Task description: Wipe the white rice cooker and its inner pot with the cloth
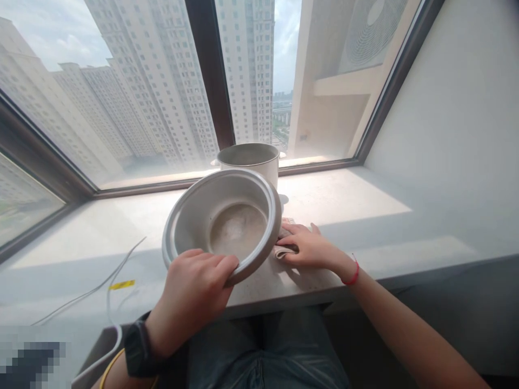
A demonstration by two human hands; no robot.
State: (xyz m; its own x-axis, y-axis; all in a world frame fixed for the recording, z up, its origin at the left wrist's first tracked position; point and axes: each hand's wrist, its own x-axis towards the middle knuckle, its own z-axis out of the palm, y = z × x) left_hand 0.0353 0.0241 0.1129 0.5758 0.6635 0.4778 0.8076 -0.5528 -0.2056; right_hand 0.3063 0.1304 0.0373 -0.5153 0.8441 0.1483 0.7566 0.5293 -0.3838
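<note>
A black watch [139, 346], yellow bangle [109, 366], red bracelet [356, 272] and jeans [263, 356] are worn.

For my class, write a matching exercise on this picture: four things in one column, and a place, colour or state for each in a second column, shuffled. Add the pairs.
Things:
1. Wide metal bowl
2. Cloth
3. Pot with side handles
4. Tag by the cable

Descriptions:
A. Bright yellow
B. Behind the bowl, near the window frame
C. Tilted, held by its rim in the left grip
D. At the fingers of the right grip

Pairs: 1-C, 2-D, 3-B, 4-A
</note>
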